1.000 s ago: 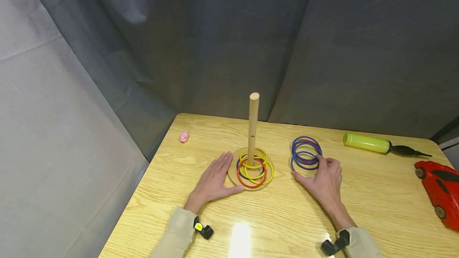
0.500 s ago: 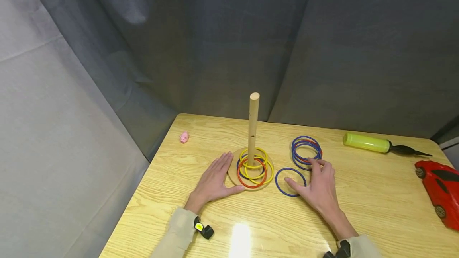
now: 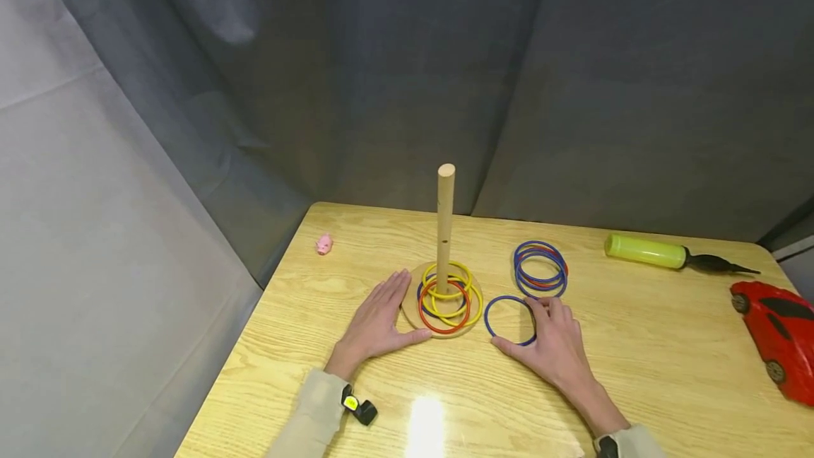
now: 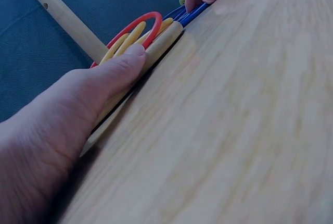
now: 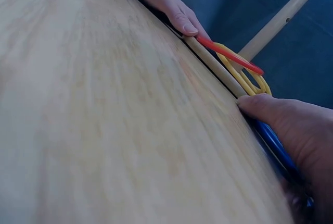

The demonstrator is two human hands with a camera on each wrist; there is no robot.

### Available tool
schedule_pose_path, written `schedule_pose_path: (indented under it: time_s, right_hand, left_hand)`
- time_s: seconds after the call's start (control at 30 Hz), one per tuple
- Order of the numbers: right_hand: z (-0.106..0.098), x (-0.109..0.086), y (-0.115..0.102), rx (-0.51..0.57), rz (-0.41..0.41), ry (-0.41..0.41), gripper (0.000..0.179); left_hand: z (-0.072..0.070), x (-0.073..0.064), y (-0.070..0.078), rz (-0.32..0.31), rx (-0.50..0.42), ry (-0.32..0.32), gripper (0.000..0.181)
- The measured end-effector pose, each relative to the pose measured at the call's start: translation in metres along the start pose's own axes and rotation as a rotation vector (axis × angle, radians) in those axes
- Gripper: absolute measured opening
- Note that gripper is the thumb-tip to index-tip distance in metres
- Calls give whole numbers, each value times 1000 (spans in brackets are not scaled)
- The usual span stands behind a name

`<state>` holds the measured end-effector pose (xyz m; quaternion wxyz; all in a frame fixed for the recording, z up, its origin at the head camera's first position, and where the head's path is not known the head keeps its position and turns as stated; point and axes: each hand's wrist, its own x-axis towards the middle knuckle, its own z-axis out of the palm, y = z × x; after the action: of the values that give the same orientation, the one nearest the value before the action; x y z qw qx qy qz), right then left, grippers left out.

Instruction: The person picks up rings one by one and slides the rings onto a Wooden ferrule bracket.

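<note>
My left hand (image 3: 375, 324) lies beside the round wooden base (image 3: 412, 306) of an upright peg (image 3: 444, 232), fingers straight and thumb at the base's front rim. Yellow rings (image 3: 475, 316), a blue one and a red ring (image 3: 439, 331) lie loosely overlapped on that base around the peg; the red one tilts in the left wrist view. To the right, a single blue ring (image 3: 488, 321) lies flat on the table. My right hand (image 3: 553, 345) pinches it across its right side, thumb at the near edge and forefinger at the far edge.
Behind the right hand is a loose pile of blue and red rings (image 3: 518, 278). A yellow-green hand pump (image 3: 645, 251) with a black nozzle lies at the back right, near a red toy car (image 3: 779, 338). A small pink pig (image 3: 324, 244) stands at the back left.
The blue ring has come off the pile toward the peg base and lies apart. My right hand's fingers have moved from the pile onto that ring. The left hand stays put.
</note>
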<state>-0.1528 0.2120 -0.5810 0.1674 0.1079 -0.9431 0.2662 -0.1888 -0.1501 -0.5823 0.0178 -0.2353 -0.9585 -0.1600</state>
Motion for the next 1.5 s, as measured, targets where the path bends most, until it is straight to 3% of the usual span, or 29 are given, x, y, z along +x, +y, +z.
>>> schedule_pose_path:
  time_s: [0.47,0.6,0.77,1.0,1.3,1.5]
  right_hand:
    - [-1,7,6,8,-58,28,92]
    - [-10,8,2,43,-16,-14,89]
    - [-30,16,-10,100,30,-46,81]
    - [-69,46,-39,105,-18,-7,78]
    - [-125,85,-82,131,-91,46,78]
    - [-153,108,-109,164,-167,83,77]
  left_hand:
    - [-1,0,1,-13,-4,-8,122]
    - [-1,0,1,-10,-5,-5,121]
    - [1,0,1,-2,8,14,119]
    - [2,0,-2,-2,0,16,115]
    - [2,2,-4,40,-103,101,74]
    - [2,3,-4,-3,-91,121,71]
